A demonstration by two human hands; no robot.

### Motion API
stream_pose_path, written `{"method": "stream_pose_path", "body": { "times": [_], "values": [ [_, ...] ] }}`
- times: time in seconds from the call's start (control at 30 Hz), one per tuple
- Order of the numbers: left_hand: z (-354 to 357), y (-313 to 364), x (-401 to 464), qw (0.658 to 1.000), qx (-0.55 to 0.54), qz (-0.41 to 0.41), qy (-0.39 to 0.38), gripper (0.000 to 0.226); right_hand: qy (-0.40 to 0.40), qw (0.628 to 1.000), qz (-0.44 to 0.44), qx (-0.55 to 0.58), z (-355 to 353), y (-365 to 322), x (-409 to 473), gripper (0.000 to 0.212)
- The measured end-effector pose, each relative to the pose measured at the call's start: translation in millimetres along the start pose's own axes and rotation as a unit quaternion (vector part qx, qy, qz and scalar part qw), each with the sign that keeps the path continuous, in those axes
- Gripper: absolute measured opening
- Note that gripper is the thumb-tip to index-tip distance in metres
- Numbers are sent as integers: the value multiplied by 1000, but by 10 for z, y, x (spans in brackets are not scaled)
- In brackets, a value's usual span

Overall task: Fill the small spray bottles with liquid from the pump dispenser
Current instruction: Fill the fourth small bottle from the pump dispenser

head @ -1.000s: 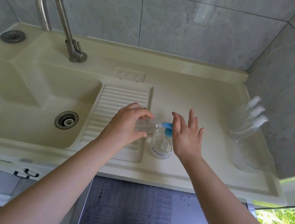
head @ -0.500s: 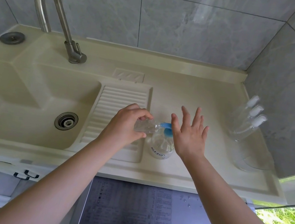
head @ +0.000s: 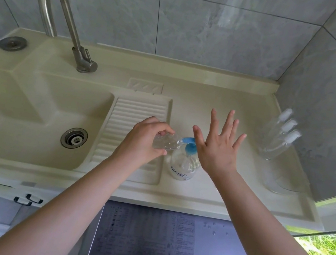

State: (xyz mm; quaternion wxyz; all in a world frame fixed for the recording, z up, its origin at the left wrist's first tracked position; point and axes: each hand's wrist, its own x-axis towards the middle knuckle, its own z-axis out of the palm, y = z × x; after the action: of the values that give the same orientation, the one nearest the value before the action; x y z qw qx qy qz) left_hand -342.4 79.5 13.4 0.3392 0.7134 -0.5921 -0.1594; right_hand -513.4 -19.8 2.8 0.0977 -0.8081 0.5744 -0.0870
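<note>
Left hand (head: 145, 140) is gripping a small clear spray bottle (head: 165, 142) tipped sideways, its mouth meeting the blue nozzle (head: 187, 140) of the pump dispenser (head: 183, 163), likely so liquid goes straight in. Bottle body is lying inside the curled fingers, neck sticking out to the right. Right hand (head: 218, 150) is hovering flat over the pump head, fingers spread, holding nothing; probably between presses. Three more spray bottles (head: 277, 137) are leaning against the right wall, well apart, on the counter (head: 207, 190).

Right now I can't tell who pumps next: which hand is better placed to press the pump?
Right hand: open, right above the blue pump. Left hand is busy holding the small bottle at the spout.
</note>
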Motion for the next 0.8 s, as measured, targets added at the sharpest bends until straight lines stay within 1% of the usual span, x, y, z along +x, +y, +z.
{"method": "stream_pose_path", "body": {
  "times": [0.07,0.17,0.27,0.37,0.47,0.63,0.73,0.8],
  "values": [
    [-7,6,1,1000,1,1,2,53,11,1000,-7,-2,3,-12,2,68],
    [3,-9,-3,1000,0,0,0,53,-19,1000,-1,-8,69,-7,-18,62],
    [29,-14,-8,1000,4,-1,-3,53,-32,999,0,0,107,5,-29,61],
    [23,-7,-9,1000,5,2,-3,54,-17,1000,-5,3,57,0,-16,65],
    [2,-11,-7,1000,-1,3,1,54,9,1000,-18,19,13,-20,-16,61],
    [7,-6,-4,1000,-1,3,-2,55,-5,1000,-14,13,110,-24,-22,56],
    [23,-16,-7,1000,1,3,-3,54,-13,1000,-3,21,113,0,-16,57],
    [18,-17,-14,1000,0,-1,-5,54,-4,1000,-8,10,75,-4,-10,59]
  ]
}}
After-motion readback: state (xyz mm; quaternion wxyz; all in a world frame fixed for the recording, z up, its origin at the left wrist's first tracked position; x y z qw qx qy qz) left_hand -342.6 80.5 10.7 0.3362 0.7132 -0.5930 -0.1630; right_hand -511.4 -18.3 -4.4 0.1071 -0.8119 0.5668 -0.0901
